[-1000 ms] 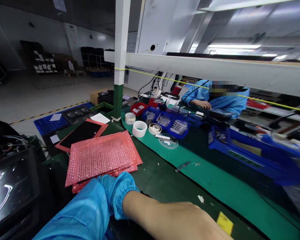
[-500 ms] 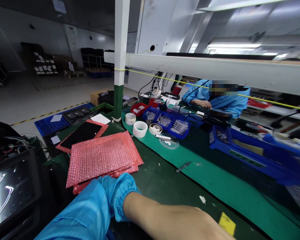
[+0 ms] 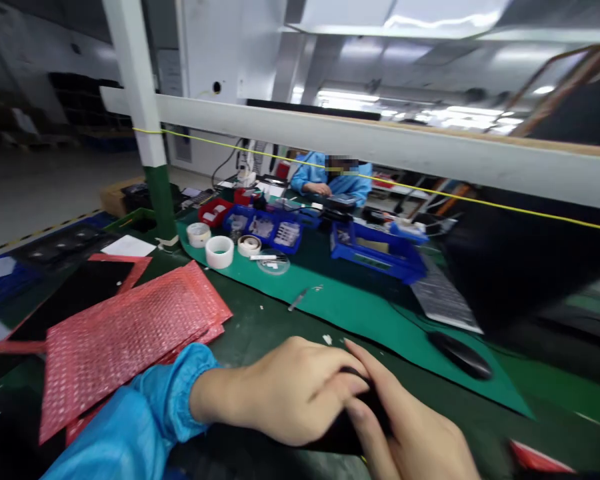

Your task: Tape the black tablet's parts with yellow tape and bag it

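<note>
Both hands meet near the bottom middle of the head view on a dark black object (image 3: 343, 433), largely covered by them, so its kind cannot be made out. My left hand (image 3: 285, 393), coming out of a blue elasticated sleeve, has its fingers curled over the object's left side. From the right, my right hand (image 3: 420, 433) grips the same object, its thumb in front and a finger stretched along the far side. Behind my left forearm lies a stack of pink bubble-wrap bags (image 3: 130, 327).
Tape rolls (image 3: 219, 253) and blue parts bins (image 3: 263, 228) stand on the green mat (image 3: 350, 303), along with a small blade-like tool (image 3: 298, 300). To the right are a mouse (image 3: 460, 355) and keyboard (image 3: 445, 293). A co-worker in blue (image 3: 307, 175) sits opposite.
The view has swung right, so the bags and bins sit further left. My right hand and the black object have come into view, with my left hand now shown whole against them.
</note>
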`<action>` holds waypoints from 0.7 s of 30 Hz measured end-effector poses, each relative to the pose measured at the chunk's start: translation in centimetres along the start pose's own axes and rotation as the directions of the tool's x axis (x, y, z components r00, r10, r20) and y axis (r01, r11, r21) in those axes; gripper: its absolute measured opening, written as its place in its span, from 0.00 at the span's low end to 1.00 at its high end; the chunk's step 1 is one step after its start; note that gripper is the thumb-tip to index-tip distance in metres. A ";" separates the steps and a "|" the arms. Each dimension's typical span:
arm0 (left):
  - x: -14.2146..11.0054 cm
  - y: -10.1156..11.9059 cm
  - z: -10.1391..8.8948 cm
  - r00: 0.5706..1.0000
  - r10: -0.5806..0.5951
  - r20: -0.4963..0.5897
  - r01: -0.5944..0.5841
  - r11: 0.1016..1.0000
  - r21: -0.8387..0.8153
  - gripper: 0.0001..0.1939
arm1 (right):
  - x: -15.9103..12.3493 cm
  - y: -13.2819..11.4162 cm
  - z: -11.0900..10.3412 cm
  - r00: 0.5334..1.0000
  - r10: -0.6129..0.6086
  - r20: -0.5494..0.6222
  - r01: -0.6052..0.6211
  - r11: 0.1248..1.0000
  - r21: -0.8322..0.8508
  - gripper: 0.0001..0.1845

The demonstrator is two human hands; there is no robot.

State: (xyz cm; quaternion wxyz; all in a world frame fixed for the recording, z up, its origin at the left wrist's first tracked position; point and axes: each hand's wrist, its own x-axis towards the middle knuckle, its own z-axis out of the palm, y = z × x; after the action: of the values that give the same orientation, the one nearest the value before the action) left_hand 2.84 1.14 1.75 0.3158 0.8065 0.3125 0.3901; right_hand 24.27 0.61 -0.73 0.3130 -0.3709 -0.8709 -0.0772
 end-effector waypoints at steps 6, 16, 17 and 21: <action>0.0 -0.1 0.5 0.989 -0.083 -0.126 0.061 0.985 -0.164 0.14 | 1.8 -1.1 0.2 0.995 0.080 -0.052 -0.077 0.995 0.060 0.17; -0.6 -0.5 1.4 0.976 0.004 -0.218 -0.021 0.997 -0.076 0.15 | 1.6 -1.7 -0.3 0.992 0.124 -0.019 -0.118 0.977 0.177 0.19; -0.7 -0.4 1.4 0.977 -0.003 -0.214 -0.013 0.997 -0.075 0.15 | 1.7 -1.8 -0.4 0.992 0.126 -0.015 -0.121 0.976 0.183 0.20; -0.8 -0.2 1.3 0.979 -0.005 -0.205 -0.011 0.997 -0.077 0.16 | 1.6 -1.9 -0.5 0.990 0.139 0.001 -0.136 0.971 0.199 0.21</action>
State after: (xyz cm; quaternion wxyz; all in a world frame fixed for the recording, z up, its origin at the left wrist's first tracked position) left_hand 3.49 0.32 0.67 0.3127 0.7496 0.3268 0.4833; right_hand 22.35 0.01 0.83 0.3587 -0.3969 -0.8444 0.0294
